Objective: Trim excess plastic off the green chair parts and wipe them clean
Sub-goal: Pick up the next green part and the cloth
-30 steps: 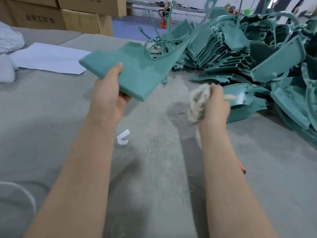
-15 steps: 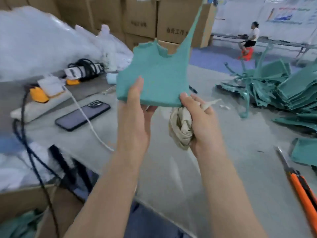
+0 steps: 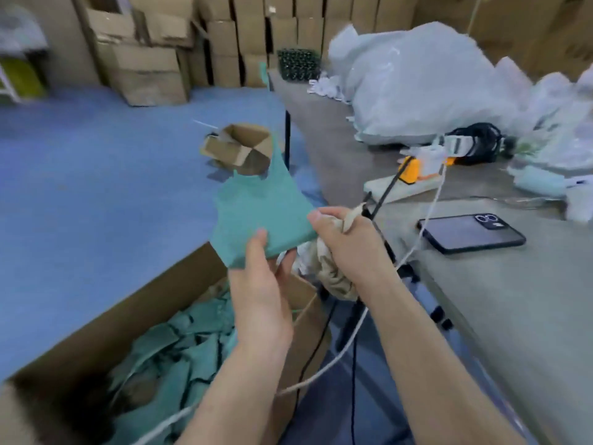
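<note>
Holding green chair part (image 3: 261, 216) over open cardboard box (image 3: 134, 303) of green pieces, left of tabletop (image 3: 513, 300). Left hand (image 3: 260, 303) fingers clamped on its near edge. Right hand (image 3: 346, 242) fingers curled round rag (image 3: 333, 274), thumb apparently touching the part. Phone (image 3: 471, 232) and white cable (image 3: 430, 210) lie to the right.

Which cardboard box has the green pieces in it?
The big open box right below the left hand; the small open box farther out on the floor shows none.

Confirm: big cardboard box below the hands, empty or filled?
Partly filled. The cardboard box is open-topped, with green pieces heaped inside.
</note>
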The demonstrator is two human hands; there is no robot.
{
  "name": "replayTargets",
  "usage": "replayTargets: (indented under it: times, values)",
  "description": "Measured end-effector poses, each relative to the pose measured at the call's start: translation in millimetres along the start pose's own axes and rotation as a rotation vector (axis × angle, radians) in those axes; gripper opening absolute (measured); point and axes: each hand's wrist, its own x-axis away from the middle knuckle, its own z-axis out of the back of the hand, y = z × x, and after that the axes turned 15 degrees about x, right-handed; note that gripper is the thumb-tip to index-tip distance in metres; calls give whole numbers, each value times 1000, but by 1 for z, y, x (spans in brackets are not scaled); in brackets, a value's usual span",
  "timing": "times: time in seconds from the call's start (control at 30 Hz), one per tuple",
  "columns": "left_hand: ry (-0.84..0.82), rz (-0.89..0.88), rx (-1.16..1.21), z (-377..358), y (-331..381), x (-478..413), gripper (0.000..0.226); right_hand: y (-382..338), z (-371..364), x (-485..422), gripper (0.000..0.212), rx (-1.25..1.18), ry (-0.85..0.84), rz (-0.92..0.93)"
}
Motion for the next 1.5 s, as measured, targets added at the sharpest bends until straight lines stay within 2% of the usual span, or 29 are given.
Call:
replayTargets:
  times: [0.07,0.17,0.27,0.43,0.53,0.67,0.77,0.83,0.93,1.03,1.1,1.17,1.27,1.37,1.5]
  values:
    - [27,72,-30,20,4,-20,29,-1,-36,-17,30,246,-133,16]
    - [112,339,-71,44,0,-40,13,0,-73,-31,56,454,-201,-43]
    - [93,431,-59,54,-7,-48,23,6,-87,-31,46,454,-230,-21]
    - [27,431,8,35,-12,-46,29,12,-73,-23,20,200,-210,-34]
    - [-73,411,-38,6,-24,-36,27,14,-40,-20,7,85,-72,-33]
    - [-368,482,-187,-58,-67,5,21,14,40,6,23,-133,318,-75]
    - [-626,554,-214,-107,-104,68,32,22,113,47,32,-219,607,-126]
    - [-806,594,-172,-132,-126,121,27,28,159,86,32,-170,778,-116]
    - [-992,693,-196,-152,-160,202,17,42,216,153,27,-26,989,-244]
    - [-1118,983,-241,-147,-190,281,32,66,258,219,47,132,1094,-451]
    - [-1242,1066,-368,-135,-210,322,39,80,279,259,58,120,1166,-591]
    - [-1337,1008,-477,-124,-231,353,26,92,292,291,60,34,1210,-671]
    - [-1323,873,-581,-118,-265,376,10,119,309,331,57,112,1220,-805]
    - [-1279,789,-677,-121,-296,382,15,152,325,360,43,106,1307,-900]
    - [-1295,662,-813,-132,-329,381,32,194,345,362,21,169,1227,-967]
